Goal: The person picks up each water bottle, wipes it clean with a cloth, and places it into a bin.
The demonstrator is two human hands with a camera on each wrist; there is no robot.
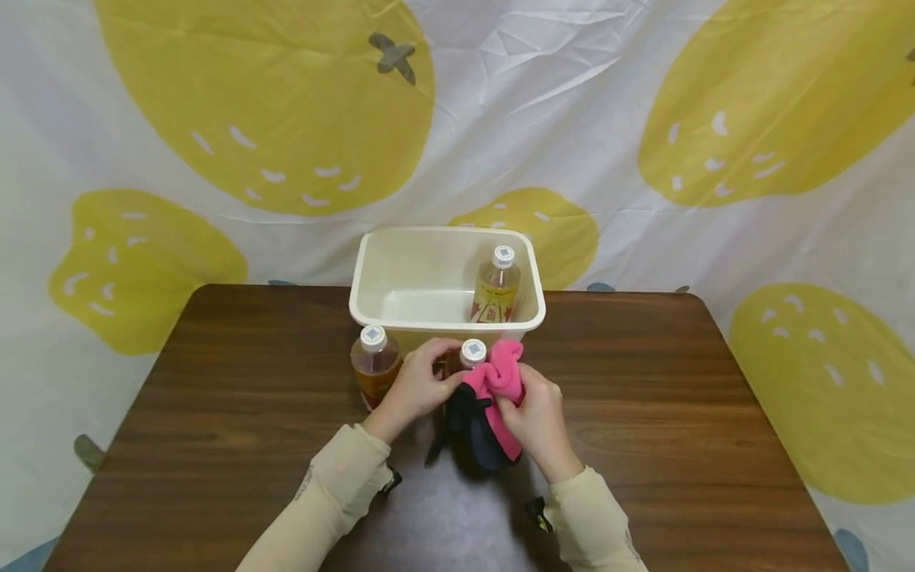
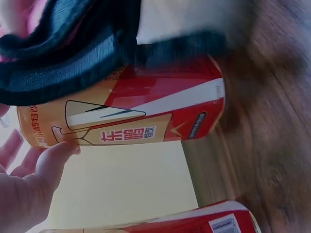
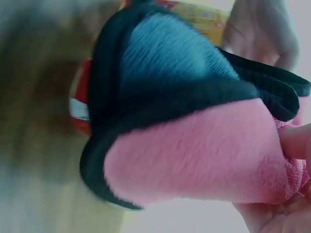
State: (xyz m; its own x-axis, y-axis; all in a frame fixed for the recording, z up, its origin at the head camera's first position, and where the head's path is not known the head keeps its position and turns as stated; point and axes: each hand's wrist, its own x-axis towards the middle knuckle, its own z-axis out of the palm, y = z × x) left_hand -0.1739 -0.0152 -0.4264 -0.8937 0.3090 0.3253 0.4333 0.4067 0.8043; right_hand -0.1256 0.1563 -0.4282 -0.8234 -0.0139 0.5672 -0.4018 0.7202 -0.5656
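My left hand point(image 1: 423, 379) holds a drink bottle near its neck, thumb and fingers on either side. The bottle has a white cap point(image 1: 473, 352) and a red and tan label point(image 2: 160, 111). It stands upright on the table in front of the bin. My right hand point(image 1: 532, 413) grips a bunched cloth point(image 1: 503, 373), pink on one side and dark blue on the other, with black edging. In the head view the cloth hangs over the near side of the bottle and hides most of it. The right wrist view shows the cloth's folded pink side point(image 3: 194, 155).
A cream plastic bin point(image 1: 407, 324) sits at the back of the wooden table point(image 1: 679, 413), with one bottle point(image 1: 496, 290) upright in its right end. Another bottle point(image 1: 375, 365) stands just left of my left hand, in front of the bin. A fruit-patterned curtain point(image 1: 608, 119) hangs behind.
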